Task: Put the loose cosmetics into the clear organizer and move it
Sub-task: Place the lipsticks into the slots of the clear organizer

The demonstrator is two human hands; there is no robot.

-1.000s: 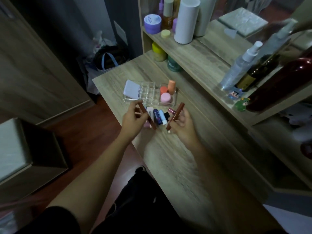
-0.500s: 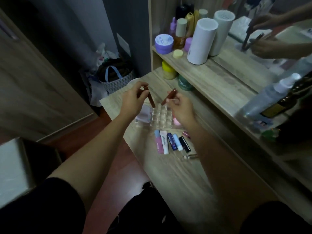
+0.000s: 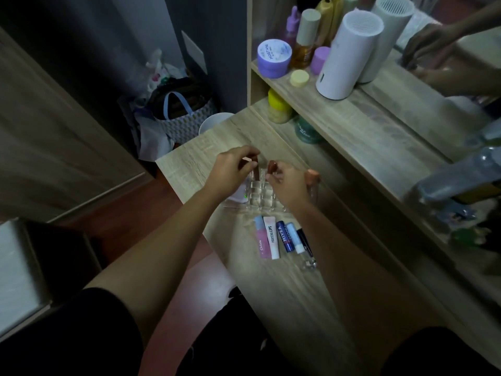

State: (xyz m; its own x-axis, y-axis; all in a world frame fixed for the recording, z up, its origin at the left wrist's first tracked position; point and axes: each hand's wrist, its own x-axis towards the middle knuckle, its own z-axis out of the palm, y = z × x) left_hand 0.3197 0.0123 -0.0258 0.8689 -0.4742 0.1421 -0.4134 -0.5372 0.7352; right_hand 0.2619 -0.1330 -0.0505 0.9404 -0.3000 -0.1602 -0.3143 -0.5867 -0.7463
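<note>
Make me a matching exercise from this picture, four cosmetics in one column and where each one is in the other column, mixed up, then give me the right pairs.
Things:
1. Nivea lip balm
2. purple jar
3. yellow-lidded jar
4. brown lip tube

Places:
A. under the shelf, at the back of the desk
B. held in the right hand, over the clear organizer
C. lying flat on the desk in the row of loose tubes
D. on top of the shelf, at its left end

Pairs: 1-C, 2-D, 3-A, 4-B
</note>
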